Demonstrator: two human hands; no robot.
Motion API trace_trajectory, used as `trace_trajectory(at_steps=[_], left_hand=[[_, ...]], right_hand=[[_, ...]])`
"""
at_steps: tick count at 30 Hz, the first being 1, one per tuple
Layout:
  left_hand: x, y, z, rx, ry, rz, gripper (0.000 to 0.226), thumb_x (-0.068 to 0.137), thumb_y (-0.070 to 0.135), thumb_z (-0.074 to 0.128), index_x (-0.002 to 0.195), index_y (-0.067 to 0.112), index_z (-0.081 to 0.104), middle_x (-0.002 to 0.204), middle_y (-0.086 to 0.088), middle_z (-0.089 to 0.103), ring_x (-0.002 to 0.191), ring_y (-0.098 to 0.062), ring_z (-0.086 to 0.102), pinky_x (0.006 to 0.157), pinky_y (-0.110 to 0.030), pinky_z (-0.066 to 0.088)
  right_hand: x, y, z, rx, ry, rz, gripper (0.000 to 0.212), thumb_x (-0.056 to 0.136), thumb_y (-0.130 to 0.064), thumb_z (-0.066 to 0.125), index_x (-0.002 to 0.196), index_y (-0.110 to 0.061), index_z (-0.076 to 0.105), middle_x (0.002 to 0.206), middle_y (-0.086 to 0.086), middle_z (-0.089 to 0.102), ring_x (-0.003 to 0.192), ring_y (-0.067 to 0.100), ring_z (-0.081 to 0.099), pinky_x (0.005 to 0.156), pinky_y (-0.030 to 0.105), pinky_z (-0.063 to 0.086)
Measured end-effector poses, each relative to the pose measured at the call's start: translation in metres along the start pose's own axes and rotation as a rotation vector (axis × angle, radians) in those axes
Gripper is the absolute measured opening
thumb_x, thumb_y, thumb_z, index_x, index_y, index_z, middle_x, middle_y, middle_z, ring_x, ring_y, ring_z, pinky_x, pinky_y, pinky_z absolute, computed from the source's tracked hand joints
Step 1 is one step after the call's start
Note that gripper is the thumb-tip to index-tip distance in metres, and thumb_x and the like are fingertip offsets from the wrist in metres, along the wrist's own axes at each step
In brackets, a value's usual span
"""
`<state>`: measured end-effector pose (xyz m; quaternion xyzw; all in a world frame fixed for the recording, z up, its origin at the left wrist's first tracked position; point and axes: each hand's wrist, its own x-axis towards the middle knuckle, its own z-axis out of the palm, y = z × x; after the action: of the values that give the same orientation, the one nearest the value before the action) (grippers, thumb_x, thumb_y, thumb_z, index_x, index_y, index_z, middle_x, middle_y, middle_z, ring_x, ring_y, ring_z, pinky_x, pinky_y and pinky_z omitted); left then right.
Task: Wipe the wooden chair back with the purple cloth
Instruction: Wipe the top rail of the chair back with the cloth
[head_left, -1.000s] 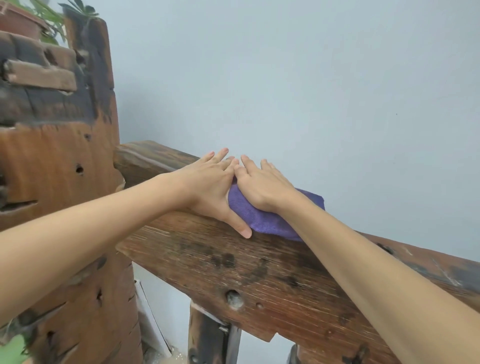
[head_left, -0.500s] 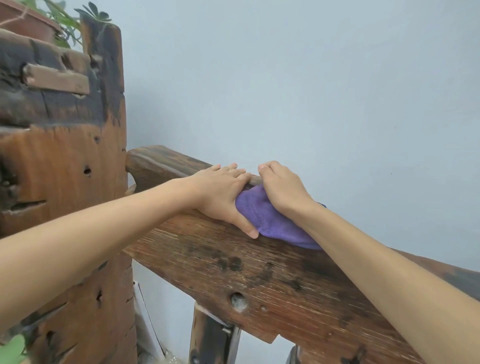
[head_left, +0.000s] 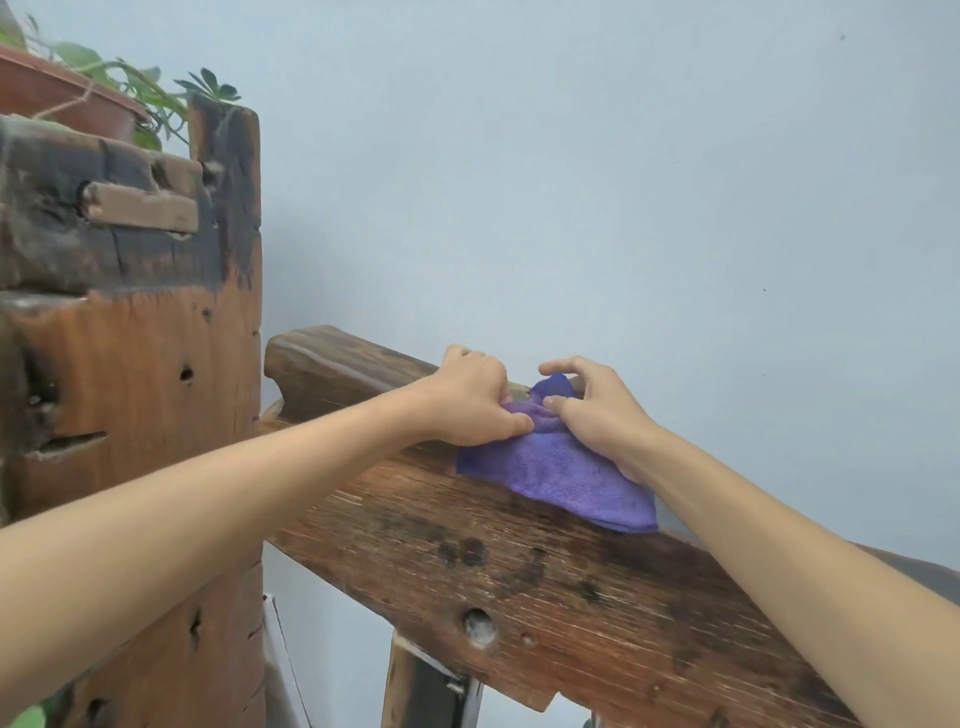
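Note:
The purple cloth (head_left: 561, 478) lies bunched over the top edge of the wooden chair back (head_left: 519, 571), a thick rough plank slanting down to the right. My left hand (head_left: 475, 400) has its fingers curled and pinches the cloth's left fold. My right hand (head_left: 597, 410) sits on the cloth's upper right, thumb and fingers curled around a raised fold. Part of the cloth hangs over the plank's front face; its far side is hidden behind the plank.
A tall weathered wooden post (head_left: 130, 364) stands at the left, close to the plank's end. A potted plant (head_left: 78, 98) sits on top of it. A pale blue wall (head_left: 623, 182) runs right behind the chair back. A dark upright support (head_left: 421, 686) shows below.
Both hands lay flat on the cloth before; they have now curled and gathered it into a bunch. The cloth has slid a little forward over the plank's front face.

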<state>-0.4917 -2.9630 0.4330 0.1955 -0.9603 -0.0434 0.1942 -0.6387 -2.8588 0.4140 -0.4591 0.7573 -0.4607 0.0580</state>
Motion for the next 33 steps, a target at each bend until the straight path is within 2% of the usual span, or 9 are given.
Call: trace_trajectory(at_steps=[3, 5, 7, 11, 14, 19, 24, 29, 33], left_hand=[[0.003, -0.01, 0.001, -0.051, 0.026, -0.036, 0.035, 0.088, 0.04, 0.065, 0.072, 0.008, 0.065, 0.08, -0.01, 0.069, 0.112, -0.028, 0.048, 0.104, -0.033, 0.035], [0.002, -0.02, 0.001, -0.051, 0.051, -0.042, 0.034, 0.088, 0.036, 0.063, 0.065, 0.012, 0.057, 0.071, -0.003, 0.061, 0.124, -0.032, 0.046, 0.11, -0.037, 0.036], [-0.001, -0.031, 0.0, -0.057, 0.077, -0.086, 0.037, 0.088, 0.036, 0.064, 0.06, 0.014, 0.054, 0.065, 0.001, 0.053, 0.131, -0.034, 0.042, 0.109, -0.039, 0.037], [-0.005, -0.055, -0.005, -0.053, 0.119, -0.222, 0.045, 0.085, 0.051, 0.065, 0.065, 0.011, 0.066, 0.087, -0.006, 0.066, 0.143, -0.033, 0.032, 0.117, -0.046, 0.03], [-0.007, -0.07, -0.008, -0.052, 0.153, -0.265, 0.049, 0.088, 0.05, 0.064, 0.055, 0.014, 0.059, 0.123, -0.01, 0.067, 0.154, -0.028, 0.018, 0.122, -0.056, 0.016], [-0.001, -0.095, -0.017, -0.044, 0.121, -0.268, 0.05, 0.096, 0.043, 0.057, 0.055, 0.014, 0.051, 0.106, -0.005, 0.064, 0.152, -0.029, 0.023, 0.122, -0.06, 0.012], [-0.008, -0.129, -0.028, 0.031, 0.167, -0.334, 0.045, 0.099, 0.046, 0.051, 0.065, 0.017, 0.054, 0.111, -0.005, 0.065, 0.154, -0.025, 0.017, 0.117, -0.067, -0.007], [-0.015, -0.162, -0.041, 0.037, 0.207, -0.307, 0.047, 0.103, 0.039, 0.046, 0.061, 0.017, 0.043, 0.066, -0.002, 0.049, 0.094, -0.034, 0.052, 0.106, -0.043, 0.034], [-0.021, -0.192, -0.046, 0.062, 0.258, -0.393, 0.045, 0.102, 0.042, 0.042, 0.065, 0.019, 0.051, 0.078, -0.006, 0.06, 0.107, -0.034, 0.05, 0.105, -0.043, 0.033]], right_hand=[[0.004, 0.002, 0.009, 0.037, 0.11, -0.156, 0.033, 0.094, -0.003, 0.064, 0.119, -0.025, 0.066, 0.107, -0.009, 0.069, 0.099, 0.002, 0.065, 0.089, 0.02, 0.047], [0.008, -0.002, 0.017, 0.057, 0.141, -0.241, 0.032, 0.095, -0.001, 0.063, 0.117, -0.024, 0.065, 0.108, -0.016, 0.068, 0.099, -0.008, 0.062, 0.09, 0.013, 0.044], [0.014, -0.009, 0.026, 0.007, 0.122, -0.278, 0.029, 0.098, -0.003, 0.059, 0.119, -0.022, 0.064, 0.114, -0.012, 0.068, 0.107, 0.001, 0.063, 0.093, 0.015, 0.041], [0.033, -0.026, 0.047, -0.338, -0.109, -0.247, 0.036, 0.108, -0.019, 0.035, 0.131, -0.025, 0.062, 0.139, 0.005, 0.06, 0.132, 0.023, 0.051, 0.113, 0.039, 0.035], [0.043, -0.04, 0.061, -0.547, -0.163, -0.166, 0.047, 0.106, -0.043, 0.022, 0.125, -0.032, 0.062, 0.139, 0.007, 0.06, 0.128, 0.032, 0.052, 0.107, 0.049, 0.038], [0.054, -0.055, 0.083, -0.686, -0.099, -0.136, 0.044, 0.098, -0.048, 0.018, 0.091, -0.031, 0.058, 0.124, 0.007, 0.068, 0.11, 0.033, 0.058, 0.089, 0.044, 0.041], [0.077, -0.08, 0.114, -0.661, -0.237, -0.135, 0.039, 0.099, -0.04, 0.016, 0.098, -0.029, 0.053, 0.128, 0.004, 0.064, 0.108, 0.028, 0.054, 0.091, 0.045, 0.038], [0.102, -0.104, 0.143, -0.554, -0.371, -0.157, 0.044, 0.102, -0.036, 0.016, 0.109, -0.022, 0.058, 0.132, 0.007, 0.062, 0.115, 0.029, 0.055, 0.106, 0.052, 0.04], [0.123, -0.124, 0.172, -0.579, -0.404, -0.208, 0.044, 0.104, -0.033, 0.018, 0.114, -0.02, 0.059, 0.134, 0.008, 0.062, 0.114, 0.029, 0.056, 0.107, 0.051, 0.04]])
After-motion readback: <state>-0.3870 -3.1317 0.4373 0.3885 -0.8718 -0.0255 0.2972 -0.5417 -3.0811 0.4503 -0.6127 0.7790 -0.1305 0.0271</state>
